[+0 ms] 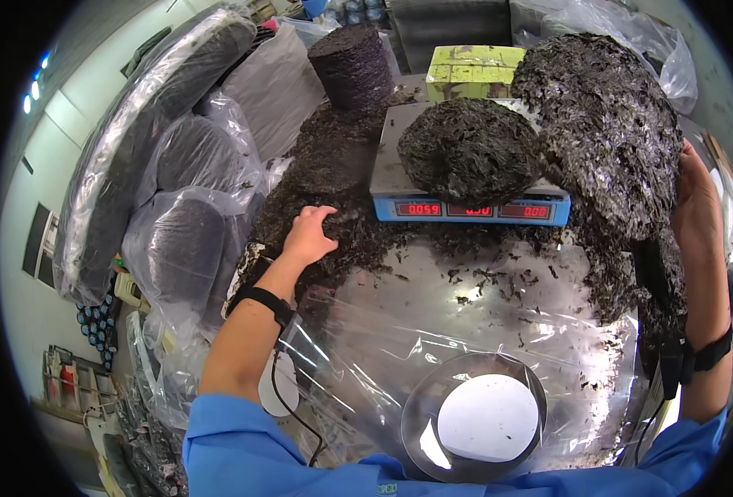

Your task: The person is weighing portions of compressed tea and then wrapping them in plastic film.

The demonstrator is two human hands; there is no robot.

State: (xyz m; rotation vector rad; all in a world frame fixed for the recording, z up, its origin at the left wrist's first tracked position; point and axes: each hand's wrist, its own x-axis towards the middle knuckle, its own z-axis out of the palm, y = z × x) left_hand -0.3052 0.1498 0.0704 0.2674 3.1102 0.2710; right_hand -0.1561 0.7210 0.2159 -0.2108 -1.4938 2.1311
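My left hand (pixel 309 237), fingers apart and holding nothing visible, hovers over or rests on a heap of dark dried seaweed (pixel 341 161). My right hand (pixel 696 199) is against the right edge of a large stack of dried seaweed (pixel 602 124); some of its fingertips are hidden, so its grip is unclear. Between the hands stands a blue digital scale (pixel 472 211) with lit red digits. A round dried seaweed cake (pixel 469 149) lies on its metal pan, overhanging the front and partly covering the display.
Nearest me, a dark-rimmed round plate (pixel 416 428) with a white disc (pixel 491 416) lies on or under clear plastic film (pixel 366 348). Behind the scale are a yellow-green box (pixel 472 68) and a dark seaweed cylinder (pixel 354 68). Plastic-wrapped bundles (pixel 186 236) crowd the left.
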